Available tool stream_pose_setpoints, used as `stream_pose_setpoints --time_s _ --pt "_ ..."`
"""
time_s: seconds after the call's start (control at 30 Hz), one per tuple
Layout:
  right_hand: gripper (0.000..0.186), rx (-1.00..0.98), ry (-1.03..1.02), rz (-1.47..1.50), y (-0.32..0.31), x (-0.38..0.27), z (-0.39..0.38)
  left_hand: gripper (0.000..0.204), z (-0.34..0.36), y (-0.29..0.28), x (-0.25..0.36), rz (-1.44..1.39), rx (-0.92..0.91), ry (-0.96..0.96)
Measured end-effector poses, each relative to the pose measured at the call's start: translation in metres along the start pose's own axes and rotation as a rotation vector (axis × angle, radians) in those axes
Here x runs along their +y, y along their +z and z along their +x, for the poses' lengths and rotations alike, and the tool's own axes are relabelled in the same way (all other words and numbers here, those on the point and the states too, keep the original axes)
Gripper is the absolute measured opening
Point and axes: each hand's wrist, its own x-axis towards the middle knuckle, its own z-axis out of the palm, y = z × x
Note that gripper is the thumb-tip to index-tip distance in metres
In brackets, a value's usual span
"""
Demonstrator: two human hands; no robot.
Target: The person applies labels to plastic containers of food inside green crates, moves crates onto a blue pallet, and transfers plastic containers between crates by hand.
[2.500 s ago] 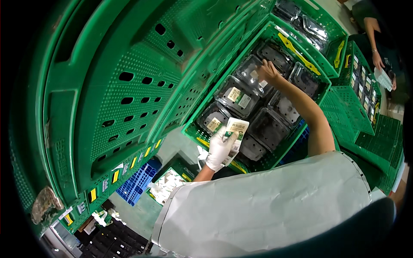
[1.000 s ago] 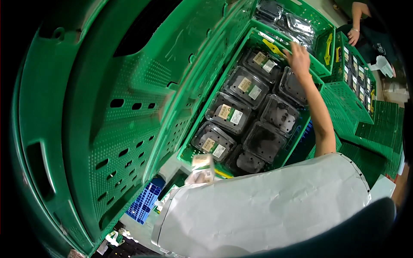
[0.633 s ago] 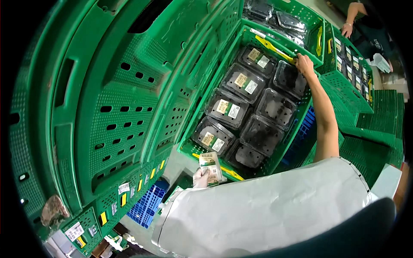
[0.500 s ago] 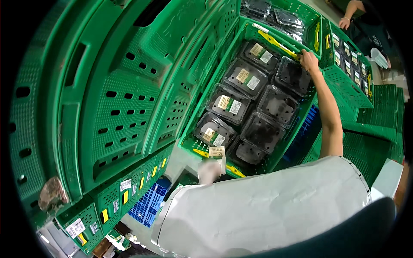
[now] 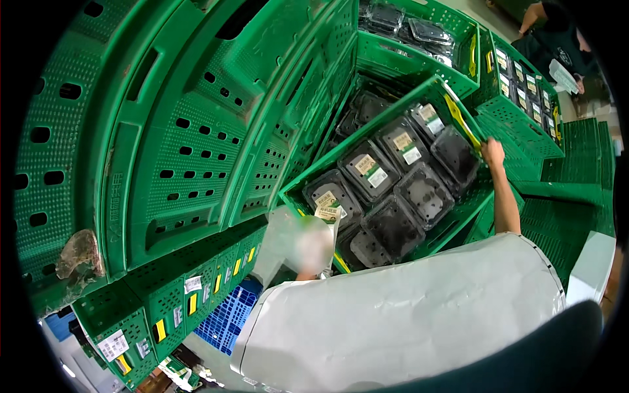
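Observation:
My right hand is closed on the upper right end of a green crate, by its yellow handle. The crate is angled over another crate of dark punnets. In it lie several clear-lidded black punnets; those in the left row carry beige and green labels. My gloved left hand, smeared by motion, holds a stack of labels at the crate's lower left end. A pale grey sheet-like surface lies across the lower view and hides part of both forearms.
Tall green crate walls fill the left. More punnet crates stand behind and at right. A blue plastic pallet lies below. A co-worker at upper right has a pale item at one hand.
My right hand has moved from over the punnets to the crate's end and then rightward with it. The crate has swung right and tilted, uncovering punnets beneath. Labels now show on the left row.

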Motion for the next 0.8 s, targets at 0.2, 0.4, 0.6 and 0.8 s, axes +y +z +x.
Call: stream_pose_setpoints --time_s 0.2,0.4,0.6,0.8 --pt "0.033 0.016 0.170 0.012 0.012 0.035 -0.081 0.027 0.012 -0.012 0.030 0.113 -0.019 -0.011" --pt "0.037 0.019 0.245 -0.042 0.012 0.073 -0.141 0.025 0.058 0.004 0.012 0.235 -0.032 0.175" --pt "0.037 -0.049 0.306 -0.015 -0.004 0.061 -0.188 0.025 0.097 -0.005 -0.004 0.059 -0.110 0.362" --pt "0.040 -0.057 0.334 0.059 0.014 0.081 -0.229 0.026 0.104 -0.011 0.011 0.199 -0.185 0.254"
